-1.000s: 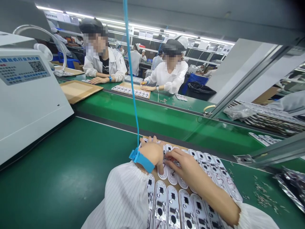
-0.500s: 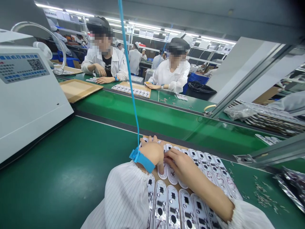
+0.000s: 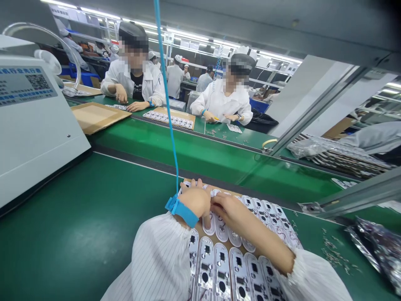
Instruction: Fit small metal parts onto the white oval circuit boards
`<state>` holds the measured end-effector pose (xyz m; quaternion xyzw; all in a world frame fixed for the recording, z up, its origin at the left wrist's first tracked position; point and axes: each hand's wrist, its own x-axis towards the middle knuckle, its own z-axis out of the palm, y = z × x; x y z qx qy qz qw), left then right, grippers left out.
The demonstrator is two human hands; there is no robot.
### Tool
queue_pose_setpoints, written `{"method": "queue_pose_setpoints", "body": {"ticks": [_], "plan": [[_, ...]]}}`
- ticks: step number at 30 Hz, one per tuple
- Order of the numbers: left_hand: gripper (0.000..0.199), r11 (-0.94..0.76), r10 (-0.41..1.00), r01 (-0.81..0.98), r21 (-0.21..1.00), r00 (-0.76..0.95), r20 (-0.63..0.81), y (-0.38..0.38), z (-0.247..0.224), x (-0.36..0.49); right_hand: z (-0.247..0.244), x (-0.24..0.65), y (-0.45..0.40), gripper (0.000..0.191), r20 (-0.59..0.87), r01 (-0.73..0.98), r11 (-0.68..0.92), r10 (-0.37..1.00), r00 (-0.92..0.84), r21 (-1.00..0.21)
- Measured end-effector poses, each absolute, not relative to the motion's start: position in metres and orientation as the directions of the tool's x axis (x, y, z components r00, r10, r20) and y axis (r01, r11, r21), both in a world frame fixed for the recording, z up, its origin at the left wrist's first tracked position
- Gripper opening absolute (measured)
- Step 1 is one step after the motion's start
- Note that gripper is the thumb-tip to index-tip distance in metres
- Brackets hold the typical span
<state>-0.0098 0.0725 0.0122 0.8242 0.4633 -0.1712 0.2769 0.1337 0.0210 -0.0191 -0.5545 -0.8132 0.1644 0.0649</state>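
Observation:
Rows of white oval pieces with black components lie on a brown cardboard sheet on the green bench. My left hand, with a blue strap at the wrist, rests with fingers spread over the upper left pieces. Just right of it, my right hand has its fingertips pressed together over a piece beside my left thumb. What the right fingertips hold, if anything, is hidden. A blue cord rises from the wrist strap.
A white machine stands at the left. Small metal parts and a silver bag lie at the right. Beyond a green divider, two people in white coats work at another bench. A metal post slants at the right.
The view has shifted slightly, so the bench and sheet sit further left. My hands remain at the same pieces. Across the bench, the right-hand person's hands have moved apart.

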Motion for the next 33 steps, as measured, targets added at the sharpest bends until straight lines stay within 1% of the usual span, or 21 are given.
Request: {"method": "queue_pose_setpoints", "body": {"ticks": [5,8,11,12,14,16,17,18,20,22,23,25,27,30,33], "plan": [[0.135,-0.417,0.655,0.859,0.296,0.51,-0.557,0.072,0.024,-0.012,-0.02,0.133,0.016,0.016,-0.054,0.876,0.322,0.93,-0.364,-0.36],[0.125,-0.431,0.671,0.845,0.317,0.535,-0.513,0.075,0.027,-0.019,-0.009,0.134,0.01,0.013,-0.027,0.863,0.33,0.929,-0.368,-0.383],[0.108,-0.439,0.716,0.842,0.315,0.539,-0.444,0.08,0.03,-0.031,0.01,0.15,-0.003,0.008,0.046,0.854,0.315,0.944,-0.326,-0.415],[0.098,-0.44,0.734,0.843,0.308,0.536,-0.418,0.08,0.031,-0.036,0.016,0.161,-0.009,0.008,0.079,0.856,0.288,0.956,-0.283,-0.43],[0.08,-0.445,0.76,0.846,0.294,0.531,-0.375,0.076,0.033,-0.049,0.025,0.194,-0.025,0.017,0.15,0.861,0.209,0.976,-0.156,-0.463],[0.07,-0.46,0.764,0.839,0.29,0.541,-0.353,0.066,0.033,-0.063,0.027,0.236,-0.044,0.027,0.228,0.863,0.118,0.974,-0.004,-0.491],[0.067,-0.466,0.761,0.834,0.296,0.549,-0.346,0.06,0.031,-0.07,0.024,0.259,-0.055,0.029,0.265,0.857,0.068,0.961,0.082,-0.511],[0.064,-0.468,0.761,0.829,0.306,0.554,-0.337,0.053,0.028,-0.076,0.021,0.282,-0.066,0.03,0.311,0.845,0.014,0.933,0.181,-0.534],[0.058,-0.44,0.789,0.825,0.353,0.544,-0.287,0.038,0.019,-0.085,0.009,0.324,-0.087,0.028,0.35,0.806,-0.136,0.85,0.394,-0.576],[0.057,-0.402,0.83,0.819,0.41,0.515,-0.215,0.025,0.005,-0.088,-0.004,0.357,-0.105,0.023,0.317,0.736,-0.295,0.76,0.567,-0.61],[0.057,-0.388,0.846,0.814,0.431,0.501,-0.184,0.019,-0.002,-0.087,-0.01,0.37,-0.112,0.022,0.301,0.703,-0.356,0.719,0.627,-0.615],[0.058,-0.376,0.868,0.812,0.446,0.477,-0.139,0.012,-0.014,-0.083,-0.021,0.389,-0.121,0.023,0.283,0.655,-0.445,0.649,0.706,-0.611],[0.057,-0.386,0.877,0.808,0.444,0.47,-0.093,0.009,-0.023,-0.076,-0.027,0.403,-0.124,0.025,0.286,0.636,-0.486,0.612,0.738,-0.6],[0.052,-0.426,0.884,0.797,0.427,0.466,0.012,0.014,-0.028,-0.071,-0.032,0.42,-0.124,0.026,0.283,0.635,-0.489,0.613,0.738,-0.598],[0.046,-0.436,0.897,0.799,0.414,0.42,0.134,0.026,-0.028,-0.072,-0.035,0.436,-0.125,0.03,0.27,0.629,-0.47,0.625,0.733,-0.619]]}}
